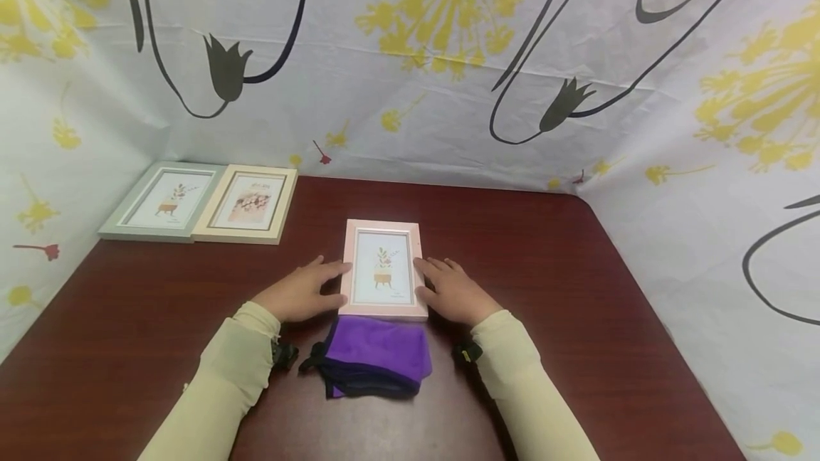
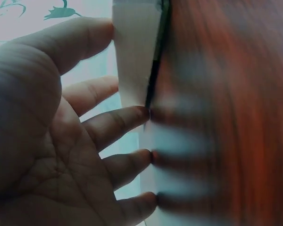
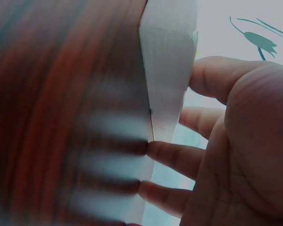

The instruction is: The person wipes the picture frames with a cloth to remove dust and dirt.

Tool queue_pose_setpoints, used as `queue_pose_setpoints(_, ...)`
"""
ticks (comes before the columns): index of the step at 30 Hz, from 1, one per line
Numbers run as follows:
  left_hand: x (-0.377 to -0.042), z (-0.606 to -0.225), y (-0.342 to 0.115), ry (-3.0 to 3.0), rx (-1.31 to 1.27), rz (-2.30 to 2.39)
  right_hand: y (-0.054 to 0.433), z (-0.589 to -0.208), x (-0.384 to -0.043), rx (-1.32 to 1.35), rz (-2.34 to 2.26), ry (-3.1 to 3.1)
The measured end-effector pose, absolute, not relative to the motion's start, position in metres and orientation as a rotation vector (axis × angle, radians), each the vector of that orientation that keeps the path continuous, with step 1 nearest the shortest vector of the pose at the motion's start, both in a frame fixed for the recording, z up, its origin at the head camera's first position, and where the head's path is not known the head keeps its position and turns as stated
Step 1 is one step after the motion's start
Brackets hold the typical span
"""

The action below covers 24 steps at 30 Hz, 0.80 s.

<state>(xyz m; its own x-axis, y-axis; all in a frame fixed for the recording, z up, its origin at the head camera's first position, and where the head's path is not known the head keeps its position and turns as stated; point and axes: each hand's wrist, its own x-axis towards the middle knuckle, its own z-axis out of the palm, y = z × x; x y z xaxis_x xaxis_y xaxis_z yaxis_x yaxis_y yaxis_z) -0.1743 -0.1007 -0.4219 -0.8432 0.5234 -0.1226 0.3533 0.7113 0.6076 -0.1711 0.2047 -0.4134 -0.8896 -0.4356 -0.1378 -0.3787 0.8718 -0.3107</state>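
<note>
A pink picture frame (image 1: 383, 312) with a plant print lies face up on the dark red-brown table. My left hand (image 1: 301, 293) touches its left edge with the thumb and fingertip, the fingers spread and fairly straight. On the opposite edge, the thumb and fingertips of my right hand (image 1: 458, 293) rest in the same way. Both wrist views show the frame's pale side (image 2: 134, 47) close up, with lower fingertips down at the tabletop. Just in front of the frame lies a folded purple cloth (image 1: 381, 347) with black edging, between the two wrists.
At the back left, a grey-green picture frame (image 1: 122, 223) and a cream picture frame (image 1: 287, 205) lie side by side, touching. A patterned white cloth wall (image 1: 397, 155) borders the back and sides of the table (image 1: 551, 290).
</note>
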Motion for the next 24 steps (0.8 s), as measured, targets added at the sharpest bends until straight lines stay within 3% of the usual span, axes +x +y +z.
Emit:
queue_pose_setpoints(7,-0.172,-0.421,-0.096,2.683,0.739,0.832,0.206,-0.411,-0.168,-0.626,-0.352,2.832)
queue_pose_setpoints(12,-0.16,-0.401,-0.078,2.87,0.856,0.781,0.207,-0.408,-0.168,-0.616,-0.355,2.839)
queue_pose_setpoints(20,-0.116,-0.384,-0.034,3.023,1.395,0.492,0.207,-0.41,-0.167,-0.59,-0.371,2.848)
queue_pose_setpoints(24,-0.088,-0.393,-0.027,2.889,1.444,0.315,0.207,-0.412,-0.167,-0.576,-0.353,2.859)
